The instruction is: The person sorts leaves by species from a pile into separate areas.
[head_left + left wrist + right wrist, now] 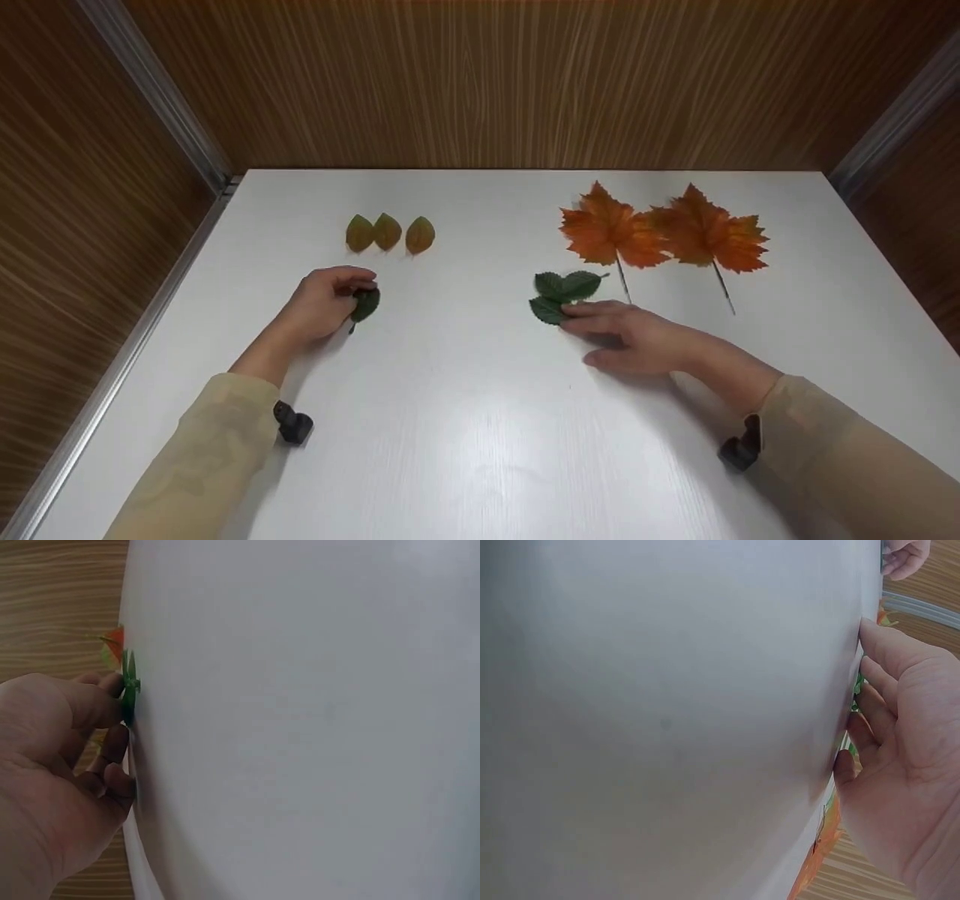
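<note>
My left hand (324,304) pinches a dark green leaf (367,304) just over the left part of the white table. In the left wrist view that leaf (130,694) appears edge-on at the thumb and fingertips. On the right, three toothed green leaves (550,286) lie close together. My right hand (637,339) rests by them, its extended fingertips touching the lowest one and its thumb apart from the leaves. Seen from the right wrist, the right hand (900,727) mostly hides these leaves (857,690) behind its fingers.
Three small yellow-brown leaves (387,232) lie in a row beyond the left hand. Two orange maple leaves (611,229) with stems lie side by side at the back right. Wood-grain panels (480,82) border the white table (480,420) at the back and sides.
</note>
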Demonstrator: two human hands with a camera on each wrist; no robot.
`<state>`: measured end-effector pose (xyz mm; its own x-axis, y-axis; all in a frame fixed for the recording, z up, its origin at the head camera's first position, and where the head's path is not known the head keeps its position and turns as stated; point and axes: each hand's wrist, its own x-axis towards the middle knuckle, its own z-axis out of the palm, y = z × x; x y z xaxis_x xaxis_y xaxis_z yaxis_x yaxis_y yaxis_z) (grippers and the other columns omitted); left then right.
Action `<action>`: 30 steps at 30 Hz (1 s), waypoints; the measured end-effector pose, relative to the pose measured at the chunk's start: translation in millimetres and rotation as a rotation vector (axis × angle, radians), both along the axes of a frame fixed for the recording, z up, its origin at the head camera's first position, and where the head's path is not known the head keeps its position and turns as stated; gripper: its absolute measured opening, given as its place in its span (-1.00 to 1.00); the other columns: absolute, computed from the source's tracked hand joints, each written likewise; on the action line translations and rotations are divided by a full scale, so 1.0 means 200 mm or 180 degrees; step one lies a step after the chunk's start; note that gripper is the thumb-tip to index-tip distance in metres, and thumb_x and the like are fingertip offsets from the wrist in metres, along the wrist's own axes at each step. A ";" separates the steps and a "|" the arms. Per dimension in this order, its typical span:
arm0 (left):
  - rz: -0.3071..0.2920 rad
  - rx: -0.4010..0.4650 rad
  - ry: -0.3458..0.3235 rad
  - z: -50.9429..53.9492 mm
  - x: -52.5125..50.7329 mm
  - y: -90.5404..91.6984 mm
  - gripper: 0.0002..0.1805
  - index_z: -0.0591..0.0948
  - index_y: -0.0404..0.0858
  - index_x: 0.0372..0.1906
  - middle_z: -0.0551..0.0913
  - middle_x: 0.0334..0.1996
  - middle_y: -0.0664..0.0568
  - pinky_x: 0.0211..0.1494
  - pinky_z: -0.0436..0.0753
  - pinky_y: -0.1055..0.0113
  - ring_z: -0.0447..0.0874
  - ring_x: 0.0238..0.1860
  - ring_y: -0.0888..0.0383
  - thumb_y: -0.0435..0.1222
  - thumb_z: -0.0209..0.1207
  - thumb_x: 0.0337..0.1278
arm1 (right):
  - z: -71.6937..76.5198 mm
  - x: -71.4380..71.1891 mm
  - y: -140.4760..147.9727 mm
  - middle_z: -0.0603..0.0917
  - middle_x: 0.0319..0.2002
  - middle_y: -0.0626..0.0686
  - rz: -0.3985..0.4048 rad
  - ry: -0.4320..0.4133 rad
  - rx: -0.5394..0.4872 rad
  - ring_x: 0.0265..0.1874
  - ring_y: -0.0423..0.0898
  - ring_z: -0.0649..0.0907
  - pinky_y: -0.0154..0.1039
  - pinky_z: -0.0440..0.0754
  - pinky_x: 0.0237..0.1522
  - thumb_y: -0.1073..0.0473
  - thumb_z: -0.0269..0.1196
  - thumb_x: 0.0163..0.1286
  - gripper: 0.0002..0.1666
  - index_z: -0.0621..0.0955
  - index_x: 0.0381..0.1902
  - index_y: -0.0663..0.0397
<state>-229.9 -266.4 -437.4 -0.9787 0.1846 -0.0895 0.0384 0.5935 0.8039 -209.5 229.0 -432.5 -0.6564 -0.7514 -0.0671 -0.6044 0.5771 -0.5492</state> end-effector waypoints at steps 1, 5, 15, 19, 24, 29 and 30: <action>0.0010 0.0019 0.0003 0.00 0.00 0.00 -0.54 0.62 -0.32 0.36 0.72 0.18 -0.18 0.42 0.49 0.00 0.56 0.33 -0.13 -0.57 0.08 0.46 | 0.00 0.00 0.00 0.39 0.58 0.10 -0.0013 0.0000 0.0007 0.56 0.27 0.30 0.34 0.31 0.47 0.19 0.35 0.52 -0.38 0.56 0.50 -0.04; 0.0040 0.0102 0.0006 0.00 0.00 0.00 -0.55 0.61 -0.34 0.36 0.71 0.18 -0.19 0.43 0.49 0.01 0.57 0.33 -0.13 -0.57 0.08 0.48 | 0.00 0.00 0.00 0.40 0.57 0.09 -0.0039 -0.0001 0.0011 0.56 0.26 0.31 0.34 0.32 0.46 0.20 0.35 0.52 -0.38 0.56 0.50 -0.05; 0.0077 0.0182 -0.0045 0.01 0.01 -0.02 -0.55 0.60 -0.31 0.38 0.70 0.23 -0.14 0.41 0.50 0.04 0.57 0.34 -0.09 -0.54 0.07 0.50 | 0.00 -0.01 0.00 0.40 0.57 0.10 0.0007 0.0033 0.0020 0.56 0.27 0.31 0.33 0.31 0.48 0.20 0.37 0.51 -0.37 0.56 0.50 -0.02; 0.0078 0.0189 -0.0037 0.02 0.02 -0.02 -0.54 0.60 -0.32 0.38 0.69 0.24 -0.15 0.43 0.50 0.03 0.56 0.36 -0.10 -0.55 0.04 0.49 | -0.01 -0.01 0.00 0.42 0.56 0.13 0.0046 0.0054 -0.0065 0.54 0.28 0.33 0.34 0.32 0.46 0.21 0.37 0.51 -0.38 0.57 0.48 0.01; 0.0099 0.0206 -0.0088 0.05 0.04 -0.01 -0.54 0.59 -0.29 0.39 0.67 0.26 -0.14 0.43 0.48 0.00 0.52 0.37 -0.12 -0.52 0.04 0.50 | -0.02 -0.01 0.00 0.43 0.55 0.14 0.0078 0.0105 -0.0084 0.53 0.28 0.34 0.34 0.33 0.46 0.20 0.37 0.51 -0.39 0.57 0.48 0.02; 0.0125 0.0189 -0.0120 0.07 0.06 0.00 -0.55 0.60 -0.24 0.39 0.65 0.25 -0.12 0.35 0.51 0.04 0.49 0.31 -0.08 -0.47 0.07 0.50 | -0.02 -0.01 0.01 0.40 0.57 0.10 0.0050 0.0088 -0.0035 0.56 0.25 0.32 0.32 0.29 0.49 0.20 0.38 0.50 -0.36 0.56 0.50 -0.01; 0.0129 0.0185 -0.0116 0.07 0.06 0.00 -0.55 0.61 -0.24 0.38 0.65 0.25 -0.11 0.34 0.52 0.05 0.49 0.29 -0.07 -0.47 0.08 0.50 | -0.02 -0.01 0.01 0.40 0.57 0.10 0.0044 0.0083 -0.0029 0.56 0.25 0.31 0.31 0.29 0.49 0.20 0.38 0.50 -0.36 0.55 0.50 -0.01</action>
<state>-218.3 -265.9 -422.9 -0.9818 0.1508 -0.1155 -0.0146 0.5463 0.8375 -210.9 230.2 -435.9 -0.6473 -0.7610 -0.0432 -0.6265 0.5635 -0.5385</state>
